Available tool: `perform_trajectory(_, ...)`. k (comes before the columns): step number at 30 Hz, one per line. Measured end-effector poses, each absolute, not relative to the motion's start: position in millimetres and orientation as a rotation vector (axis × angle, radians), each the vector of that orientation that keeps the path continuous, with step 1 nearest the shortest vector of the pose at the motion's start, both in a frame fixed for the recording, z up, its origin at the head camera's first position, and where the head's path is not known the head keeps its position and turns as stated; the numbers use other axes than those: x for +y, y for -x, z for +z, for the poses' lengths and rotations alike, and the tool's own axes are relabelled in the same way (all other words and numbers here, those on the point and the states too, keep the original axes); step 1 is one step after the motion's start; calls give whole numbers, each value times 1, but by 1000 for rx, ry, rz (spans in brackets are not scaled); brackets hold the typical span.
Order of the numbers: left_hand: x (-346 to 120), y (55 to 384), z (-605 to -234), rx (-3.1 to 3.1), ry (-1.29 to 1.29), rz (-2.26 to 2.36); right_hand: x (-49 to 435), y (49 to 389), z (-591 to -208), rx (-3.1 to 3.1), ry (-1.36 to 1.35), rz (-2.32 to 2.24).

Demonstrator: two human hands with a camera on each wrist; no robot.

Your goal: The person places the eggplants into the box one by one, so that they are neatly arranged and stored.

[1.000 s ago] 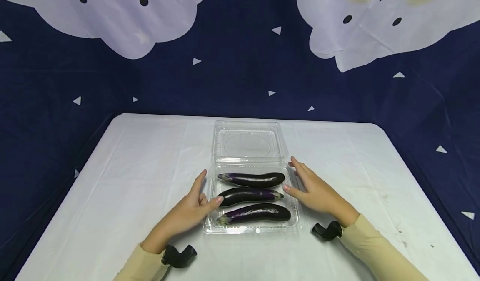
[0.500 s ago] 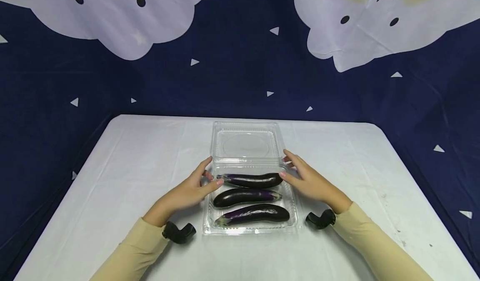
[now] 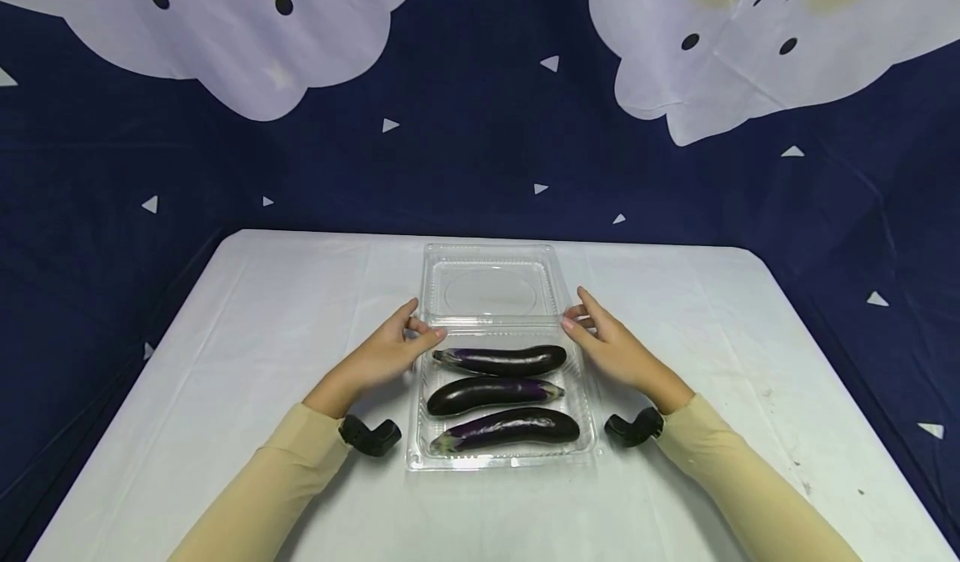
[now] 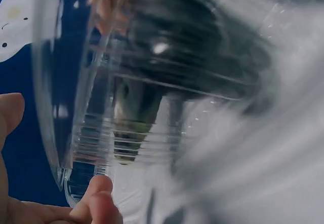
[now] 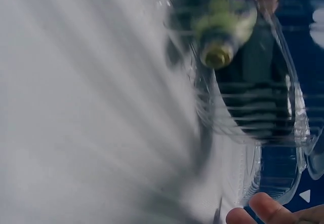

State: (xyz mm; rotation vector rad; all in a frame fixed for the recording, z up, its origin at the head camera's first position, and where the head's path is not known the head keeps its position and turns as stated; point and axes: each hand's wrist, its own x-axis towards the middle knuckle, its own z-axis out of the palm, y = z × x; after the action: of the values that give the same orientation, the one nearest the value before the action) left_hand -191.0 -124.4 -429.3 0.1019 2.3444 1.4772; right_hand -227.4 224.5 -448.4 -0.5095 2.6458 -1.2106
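Three dark purple eggplants lie side by side in the base of a hinged clear plastic container (image 3: 502, 462): a far one (image 3: 501, 362), a middle one (image 3: 491, 395) and a near one (image 3: 513, 429). The container's lid (image 3: 491, 255) is folded back flat behind the base. At the left side, by the hinge, my left hand (image 3: 378, 355) has its thumb tip over the rim and its fingers outside. On the opposite side my right hand (image 3: 621, 352) has its thumb at the hinge corner, index finger extended. Both wrist views show fingertips close below the clear wall, with eggplant ends (image 4: 134, 117) behind it.
A white cloth covers the table (image 3: 300, 312), with small dark specks at the right. A dark blue backdrop (image 3: 480, 162) with white clouds hangs behind the far edge. Black wrist cameras (image 3: 371, 437) sit under both wrists.
Both hands have slid away from me along the container's sides, from beside the middle eggplant to the hinge. The eggplants and container stay in place.
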Motion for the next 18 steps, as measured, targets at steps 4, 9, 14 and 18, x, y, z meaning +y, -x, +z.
perform_trajectory(4,-125,201,-428,2310,-92,1502,224,234,-448,2651,477,-1205)
perform_trajectory(9,-126,216,-426,2259,-17,1496,222,243,-451,2653,420,-1190)
perform_trajectory(14,-127,230,-426,2227,42,1510,218,252,-452,2632,382,-1196)
perform_trajectory(18,-128,236,-426,2222,64,1532,217,259,-451,2611,355,-1227)
